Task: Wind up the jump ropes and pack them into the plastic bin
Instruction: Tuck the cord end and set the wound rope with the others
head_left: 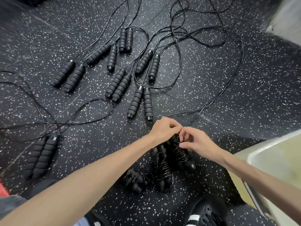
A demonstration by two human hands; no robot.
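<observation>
Floor (244, 79): black rubber with white speckles; carries every rope listed.
Rope in hand (179, 154): paired black foam handles lying side by side near the bottom centre, cord wrapped around them in tight turns; a free tail of cord (228, 88) runs from the hands up and to the right.
Left hand (164, 128): fingers curled, pinching the cord at the top end of those handles.
Right hand (195, 142): thumb and fingers pinching the same cord, touching the left hand.
Wound bundles: one (161, 170) just left of the rope in hand, another (135, 178) further left.
Loose ropes (120, 85): seven handle pairs spread above and to the left, cords trailing untidily.
Plastic bin (276, 160): pale, translucent, at the right edge; contents cannot be seen.
Shoe (206, 212): black with white stripes, bottom edge.
</observation>
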